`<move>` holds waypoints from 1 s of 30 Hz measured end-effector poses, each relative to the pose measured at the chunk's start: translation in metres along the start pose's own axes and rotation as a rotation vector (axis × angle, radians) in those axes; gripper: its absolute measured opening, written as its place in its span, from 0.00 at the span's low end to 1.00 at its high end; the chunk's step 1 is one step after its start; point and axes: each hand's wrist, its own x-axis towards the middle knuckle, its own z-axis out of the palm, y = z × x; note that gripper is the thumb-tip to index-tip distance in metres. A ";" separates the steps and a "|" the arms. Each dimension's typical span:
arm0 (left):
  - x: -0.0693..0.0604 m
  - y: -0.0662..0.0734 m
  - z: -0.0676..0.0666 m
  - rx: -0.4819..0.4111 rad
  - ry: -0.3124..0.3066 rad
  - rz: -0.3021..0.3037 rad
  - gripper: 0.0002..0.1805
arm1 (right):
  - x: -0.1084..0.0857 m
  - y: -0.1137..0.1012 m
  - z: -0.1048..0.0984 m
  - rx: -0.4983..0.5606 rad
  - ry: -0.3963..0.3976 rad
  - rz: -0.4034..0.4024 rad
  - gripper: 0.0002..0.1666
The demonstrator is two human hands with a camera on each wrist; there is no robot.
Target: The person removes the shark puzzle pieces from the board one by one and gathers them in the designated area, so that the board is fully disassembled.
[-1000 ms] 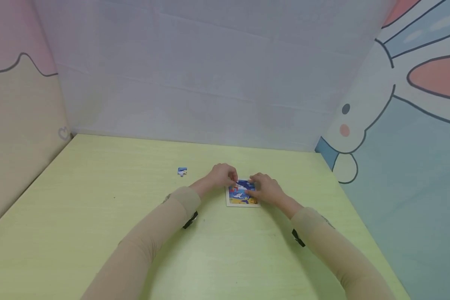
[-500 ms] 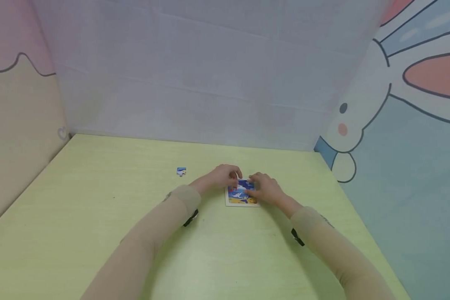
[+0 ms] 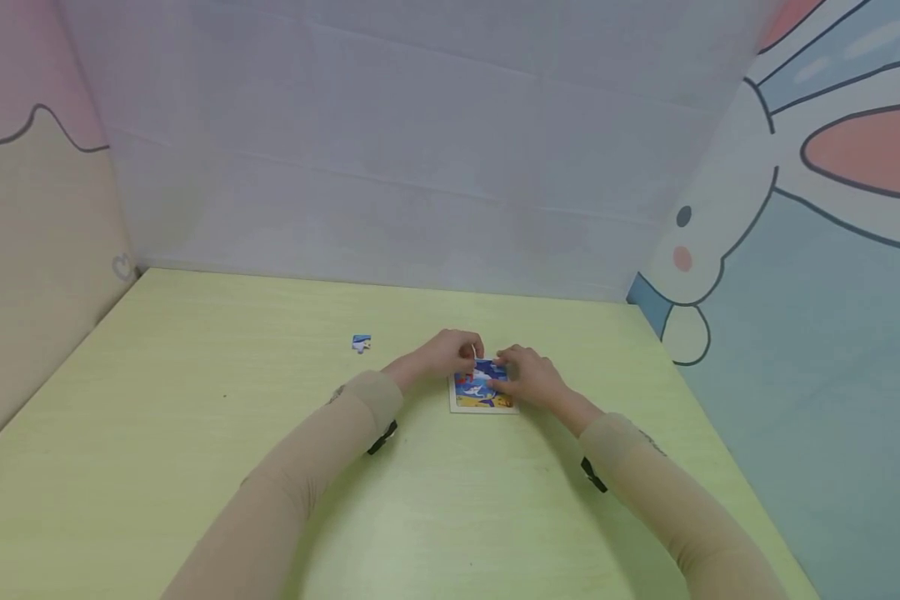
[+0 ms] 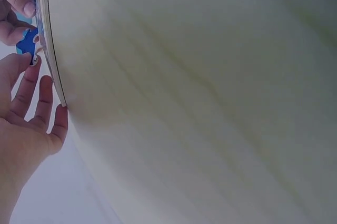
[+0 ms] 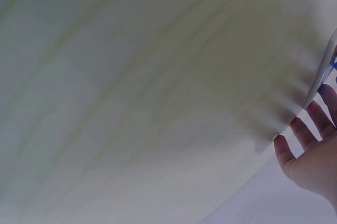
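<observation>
Pale yellow-green desk (image 3: pixel 420 508), lilac cloth backdrop (image 3: pixel 390 150) at twelve o'clock, cartoon rabbit (image 3: pixel 727 267) on the wall toward two. Twelve taken as the desk's far edge.

Left hand (image 3: pixel 444 352), at the tray's eleven: thumb and fingertip pinch a blue puzzle piece (image 4: pixel 25 45), raised just off the picture. Hold is on its border only. Chief worry: the piece twisting in that narrow pinch, then dropping askew or skidding off. Contact with the other hand's fingers, cannot tell.

Right hand (image 3: pixel 534 375), at three: fingers spread, thumb over the picture's face, fingertips by the rim. How hard it presses, cannot tell. Too light and a shove from the left side could slide the tray; too heavy, or dragging, and the thumb could shift pieces lying under it. The two hands sit close, so knuckles could knock.

Between them, flat on the desk: puzzle tray (image 3: pixel 482 410), pale border, sea scene with yellow along six. Its upper part is partly masked by fingers; a badly seated edge there would be easy to miss.

Farther out, between nine and ten: loose puzzle piece (image 3: pixel 362 343), well apart from the tray, beyond the left sleeve (image 3: pixel 292 475). A careless outward swing of that forearm could sweep it away.
</observation>
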 end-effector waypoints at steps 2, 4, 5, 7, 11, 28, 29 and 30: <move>0.000 0.001 0.001 0.004 0.004 -0.002 0.06 | 0.000 0.001 0.000 0.000 0.001 0.000 0.36; 0.000 0.003 0.001 0.010 0.004 -0.006 0.05 | 0.000 0.002 0.001 0.002 0.000 0.000 0.34; 0.000 0.005 0.000 0.013 0.003 -0.010 0.05 | 0.001 0.002 0.001 0.005 0.000 0.001 0.34; 0.000 0.007 0.000 0.013 0.000 -0.017 0.05 | 0.000 0.003 0.001 0.003 0.000 0.002 0.33; -0.001 0.009 -0.002 0.008 -0.004 -0.032 0.04 | 0.000 0.003 0.000 0.005 0.001 0.002 0.33; 0.004 0.006 -0.004 -0.024 -0.018 -0.135 0.03 | 0.001 -0.002 0.001 -0.011 0.003 0.023 0.37; 0.004 0.005 -0.005 -0.025 -0.023 -0.132 0.03 | 0.001 -0.002 0.001 -0.011 0.003 0.023 0.36; 0.004 0.005 -0.006 -0.037 -0.025 -0.134 0.03 | 0.001 -0.002 0.001 -0.012 0.002 0.023 0.36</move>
